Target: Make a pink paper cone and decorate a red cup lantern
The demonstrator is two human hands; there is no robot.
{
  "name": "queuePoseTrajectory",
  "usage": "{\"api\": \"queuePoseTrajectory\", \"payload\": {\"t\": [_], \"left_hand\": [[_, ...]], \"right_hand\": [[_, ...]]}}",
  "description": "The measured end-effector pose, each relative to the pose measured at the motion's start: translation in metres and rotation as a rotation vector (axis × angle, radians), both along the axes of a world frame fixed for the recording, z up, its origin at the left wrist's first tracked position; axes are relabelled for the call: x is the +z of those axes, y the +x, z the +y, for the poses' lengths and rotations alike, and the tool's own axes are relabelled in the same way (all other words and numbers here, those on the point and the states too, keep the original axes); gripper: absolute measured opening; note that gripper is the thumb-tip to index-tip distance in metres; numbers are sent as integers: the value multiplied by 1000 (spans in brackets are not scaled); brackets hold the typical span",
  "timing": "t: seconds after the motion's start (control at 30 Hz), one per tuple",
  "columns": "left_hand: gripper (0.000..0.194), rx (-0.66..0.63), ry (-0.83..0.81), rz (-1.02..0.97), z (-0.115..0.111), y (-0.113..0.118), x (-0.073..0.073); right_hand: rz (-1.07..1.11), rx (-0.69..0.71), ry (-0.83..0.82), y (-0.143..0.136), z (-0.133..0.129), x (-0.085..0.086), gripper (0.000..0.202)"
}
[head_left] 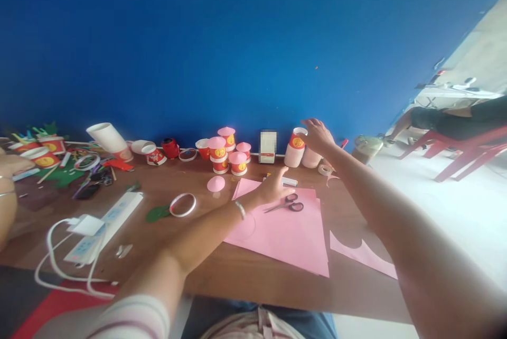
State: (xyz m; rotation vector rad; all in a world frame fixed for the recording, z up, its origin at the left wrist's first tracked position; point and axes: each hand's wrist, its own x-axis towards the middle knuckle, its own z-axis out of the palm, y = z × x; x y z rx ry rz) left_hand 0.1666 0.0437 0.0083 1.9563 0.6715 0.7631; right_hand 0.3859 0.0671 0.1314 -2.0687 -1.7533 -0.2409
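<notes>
My left hand (pixel 276 187) hovers over a stack of pink paper (pixel 283 238), thumb and fingers apart and holding nothing. Just in front of it, dark-handled scissors (pixel 291 202) lie on the paper. Farther back, my right hand (pixel 318 136) reaches to a red paper cup (pixel 298 138) with a yellow emblem, on top of a stack of white cups (pixel 293 157). Its fingers are stretched out beside the cup's right side; whether they touch it I cannot tell. More white cups (pixel 311 158) stand below this hand. A white marker-like stick (pixel 288 182) lies behind the scissors.
Small red cups with pink cone tops (pixel 238 162), a loose pink cone (pixel 216 184), a phone (pixel 268 147) and a tape roll (pixel 325 169) sit near the blue partition (pixel 237 54). A power strip (pixel 105 228) with cables lies left. Another person's arm (pixel 7 196) shows at far left.
</notes>
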Motion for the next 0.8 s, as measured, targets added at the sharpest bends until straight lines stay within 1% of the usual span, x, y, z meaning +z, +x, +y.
{"api": "queuePoseTrajectory", "payload": {"t": [0.1, 0.2, 0.3, 0.37, 0.43, 0.47, 0.6, 0.7, 0.8], "left_hand": [[86, 86, -106, -46, 17, 45, 3], [91, 173, -139, -98, 39, 81, 1], [89, 238, -148, -178, 57, 109, -1], [87, 280, -170, -231, 67, 121, -4], [86, 305, -196, -281, 75, 129, -9], [83, 297, -207, -306, 78, 131, -11], [72, 204, -250, -388, 87, 131, -20], [75, 182, -284, -418, 89, 128, -24], [75, 174, -309, -431, 89, 128, -25]], "right_hand": [[4, -21, -67, 1, 16, 2, 53], [-3, -28, -127, 3, 25, -3, 52], [-12, -9, -181, 8, 31, -8, 51], [-19, 18, -208, 11, 35, -11, 49], [-20, 37, -221, 15, 39, -14, 47], [-18, 42, -223, 16, 40, -15, 47], [3, 36, -224, 20, 41, -15, 47], [19, 26, -219, 18, 39, -15, 48], [24, 14, -210, 14, 37, -14, 46]]}}
